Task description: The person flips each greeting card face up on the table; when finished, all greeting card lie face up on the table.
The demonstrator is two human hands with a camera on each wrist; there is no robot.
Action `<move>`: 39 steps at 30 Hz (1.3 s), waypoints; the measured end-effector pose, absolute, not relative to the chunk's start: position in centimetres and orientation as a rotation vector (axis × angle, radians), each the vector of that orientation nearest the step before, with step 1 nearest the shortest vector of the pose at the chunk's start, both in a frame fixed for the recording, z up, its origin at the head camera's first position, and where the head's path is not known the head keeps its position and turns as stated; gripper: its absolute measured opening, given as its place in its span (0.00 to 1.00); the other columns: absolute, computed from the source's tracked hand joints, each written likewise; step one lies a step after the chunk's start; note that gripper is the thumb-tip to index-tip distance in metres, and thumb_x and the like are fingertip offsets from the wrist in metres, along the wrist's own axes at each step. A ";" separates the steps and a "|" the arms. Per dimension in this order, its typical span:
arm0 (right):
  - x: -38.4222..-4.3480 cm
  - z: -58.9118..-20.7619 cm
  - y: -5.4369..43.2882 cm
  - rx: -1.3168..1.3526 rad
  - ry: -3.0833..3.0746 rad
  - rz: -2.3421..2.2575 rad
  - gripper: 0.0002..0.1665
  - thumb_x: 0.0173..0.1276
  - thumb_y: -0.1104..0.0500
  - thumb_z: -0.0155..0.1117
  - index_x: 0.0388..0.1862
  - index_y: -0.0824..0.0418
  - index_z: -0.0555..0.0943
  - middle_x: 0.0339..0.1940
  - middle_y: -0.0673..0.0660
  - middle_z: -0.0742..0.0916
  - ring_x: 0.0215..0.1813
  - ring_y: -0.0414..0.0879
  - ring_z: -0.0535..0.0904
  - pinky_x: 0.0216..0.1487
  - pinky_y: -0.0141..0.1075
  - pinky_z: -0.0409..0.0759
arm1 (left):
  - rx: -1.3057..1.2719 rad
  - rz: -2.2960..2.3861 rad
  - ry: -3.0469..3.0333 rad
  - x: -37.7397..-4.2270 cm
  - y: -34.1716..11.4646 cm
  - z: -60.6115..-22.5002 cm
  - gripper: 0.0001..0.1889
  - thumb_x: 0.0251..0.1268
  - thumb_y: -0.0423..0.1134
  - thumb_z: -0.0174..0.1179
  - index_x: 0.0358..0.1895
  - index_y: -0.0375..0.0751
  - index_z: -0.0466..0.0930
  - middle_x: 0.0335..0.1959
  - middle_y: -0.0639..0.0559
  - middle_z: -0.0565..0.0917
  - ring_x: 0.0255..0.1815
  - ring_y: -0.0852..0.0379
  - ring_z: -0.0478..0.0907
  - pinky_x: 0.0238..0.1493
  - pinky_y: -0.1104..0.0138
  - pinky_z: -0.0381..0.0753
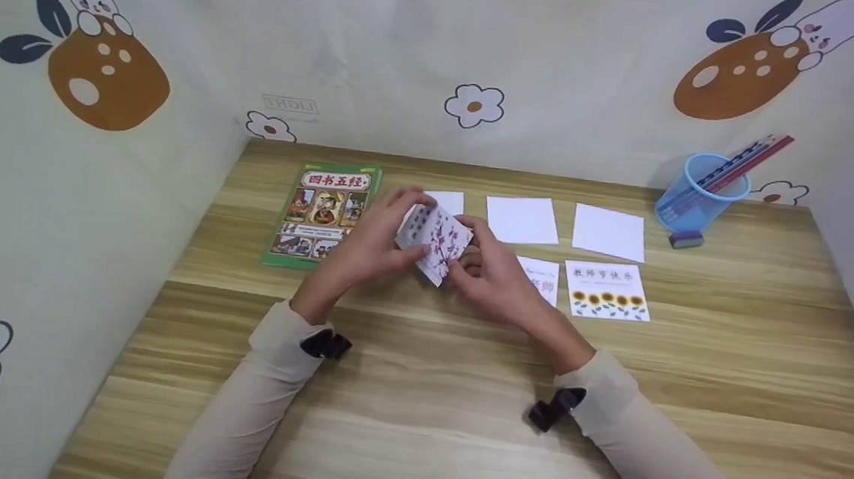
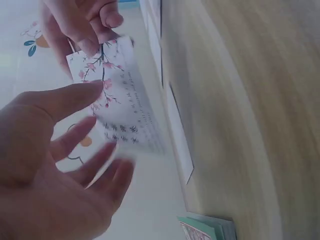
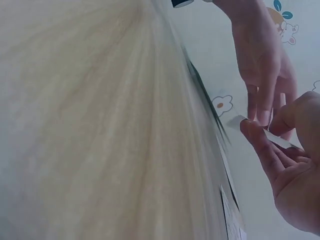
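A small card [image 1: 444,242] printed with pink blossom branches and dark lettering is held up, tilted, above the table between both hands. My right hand [image 1: 496,274] pinches one end of it, thumb on the printed face. At the opposite end my left hand [image 1: 370,243] holds the card, its thumb over the blossoms and its fingers around the edge. In the left wrist view, the lettering on the card [image 2: 122,117] lies just beyond the left fingertips. From the right wrist, the card [image 3: 280,141] shows nearly edge-on.
Blank white cards [image 1: 522,220] lie behind the hands. A sunflower card [image 1: 607,291] and a lettered card [image 1: 542,280], partly hidden by the right hand, lie nearer. A green-edged book [image 1: 316,213] is at left. A blue pencil cup [image 1: 701,195] and an eraser [image 1: 686,239] stand back right.
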State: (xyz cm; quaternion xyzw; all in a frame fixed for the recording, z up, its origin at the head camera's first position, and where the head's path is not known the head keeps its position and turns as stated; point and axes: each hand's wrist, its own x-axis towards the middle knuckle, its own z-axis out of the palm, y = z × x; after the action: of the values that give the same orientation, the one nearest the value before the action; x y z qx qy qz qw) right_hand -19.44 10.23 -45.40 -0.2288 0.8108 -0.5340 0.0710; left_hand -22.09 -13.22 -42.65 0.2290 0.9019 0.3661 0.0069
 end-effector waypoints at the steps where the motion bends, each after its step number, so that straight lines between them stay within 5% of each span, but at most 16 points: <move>1: -19.4 -45.4 10.2 -0.699 2.448 -1.583 0.39 0.75 0.67 0.63 0.82 0.59 0.63 0.63 0.62 0.86 0.45 0.47 0.91 0.45 0.33 0.90 | 0.699 1.116 2.846 -22.1 -13.3 -42.7 0.37 0.63 0.36 0.77 0.75 0.48 0.74 0.78 0.46 0.73 0.79 0.46 0.69 0.83 0.48 0.69; 6: -19.3 -45.4 10.2 -0.768 2.567 -1.406 0.41 0.71 0.68 0.67 0.81 0.61 0.66 0.57 0.59 0.84 0.42 0.44 0.89 0.43 0.37 0.90 | 0.680 1.056 2.799 -22.2 -13.4 -43.0 0.33 0.62 0.32 0.76 0.71 0.44 0.78 0.64 0.45 0.85 0.67 0.46 0.81 0.74 0.51 0.79; 10: -19.0 -45.5 10.1 -0.826 2.769 -1.148 0.32 0.69 0.62 0.74 0.72 0.59 0.79 0.65 0.59 0.82 0.61 0.52 0.83 0.63 0.47 0.85 | 0.660 0.940 2.804 -22.0 -13.3 -43.1 0.22 0.63 0.32 0.76 0.61 0.44 0.86 0.54 0.46 0.88 0.58 0.47 0.84 0.65 0.52 0.83; 14: -18.4 -45.4 9.8 -0.918 2.865 -0.929 0.25 0.67 0.53 0.79 0.61 0.55 0.86 0.74 0.60 0.80 0.76 0.59 0.73 0.78 0.56 0.73 | 0.621 0.887 2.829 -21.9 -13.3 -43.4 0.19 0.63 0.33 0.76 0.57 0.45 0.88 0.54 0.47 0.88 0.58 0.46 0.82 0.65 0.51 0.82; 18: -17.9 -45.3 9.8 -0.985 2.795 -0.754 0.29 0.68 0.47 0.79 0.65 0.53 0.86 0.78 0.62 0.78 0.80 0.61 0.70 0.79 0.62 0.70 | 0.605 0.874 2.800 -22.0 -13.3 -43.7 0.19 0.63 0.30 0.73 0.57 0.43 0.88 0.55 0.46 0.88 0.60 0.46 0.82 0.68 0.52 0.82; 32: -18.2 -45.7 11.0 -0.968 2.724 -0.751 0.36 0.75 0.42 0.71 0.78 0.49 0.77 0.80 0.58 0.76 0.82 0.58 0.68 0.81 0.63 0.64 | 0.690 0.739 2.689 -21.8 -13.3 -44.0 0.23 0.64 0.38 0.75 0.63 0.47 0.86 0.63 0.43 0.82 0.65 0.42 0.76 0.70 0.48 0.78; 39: -19.7 -45.7 15.7 -0.934 2.776 -0.944 0.30 0.77 0.48 0.71 0.73 0.55 0.82 0.77 0.61 0.80 0.80 0.58 0.71 0.84 0.59 0.63 | 0.864 0.810 2.692 -21.3 -11.6 -44.5 0.20 0.72 0.41 0.70 0.64 0.42 0.85 0.63 0.41 0.85 0.68 0.41 0.78 0.76 0.48 0.75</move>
State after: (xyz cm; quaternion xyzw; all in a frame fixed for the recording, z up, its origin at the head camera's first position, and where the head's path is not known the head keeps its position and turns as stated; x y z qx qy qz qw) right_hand -19.66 15.68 -45.71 -0.3032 0.9017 -0.3067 0.0320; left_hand -21.33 -11.58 -44.45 0.2924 0.9107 0.2740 0.1000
